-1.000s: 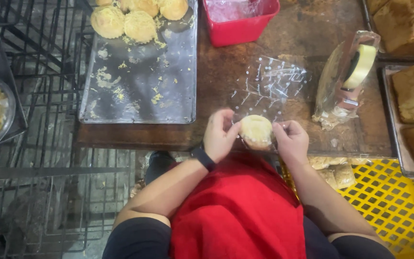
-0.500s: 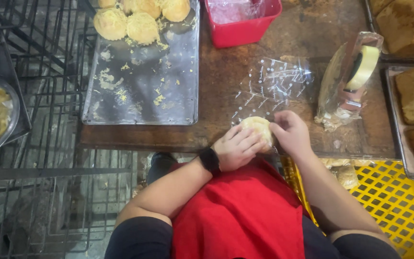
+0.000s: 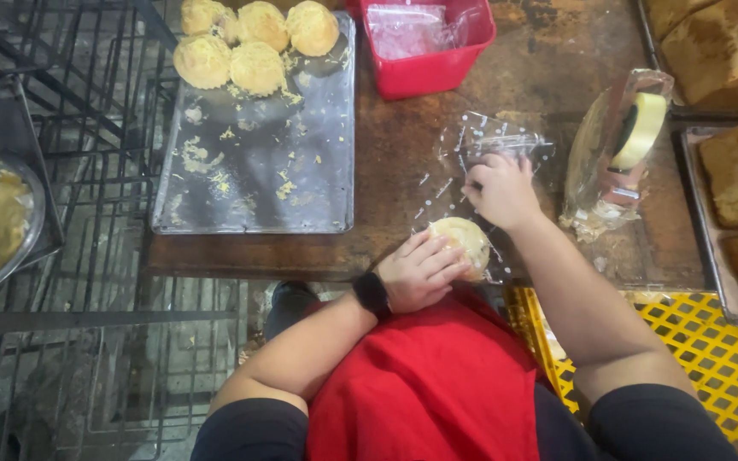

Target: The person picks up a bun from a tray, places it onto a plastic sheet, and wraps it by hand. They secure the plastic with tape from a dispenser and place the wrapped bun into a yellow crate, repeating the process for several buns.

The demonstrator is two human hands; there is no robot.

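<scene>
I have my left hand (image 3: 420, 271) cupped over a round, crumb-topped bun (image 3: 465, 242) at the near edge of the brown worktable (image 3: 548, 51), fingers curled around its left side and holding it. My right hand (image 3: 499, 189) lies flat on a clear printed plastic bag (image 3: 480, 149) just beyond the bun, fingers spread and pressing the film, not clenched on anything. To do this well, I judge the bag mouth should be pinned steady while the bun is kept level, so the crumbs stay on top and the film does not crease.

Room is tight. The metal baking tray (image 3: 258, 183) with more buns lies to the left, a red plastic tub (image 3: 429, 64) sits beyond, and a tape dispenser (image 3: 621, 145) stands close on the right. The table edge is right under the bun, with a yellow crate (image 3: 711, 350) below.
</scene>
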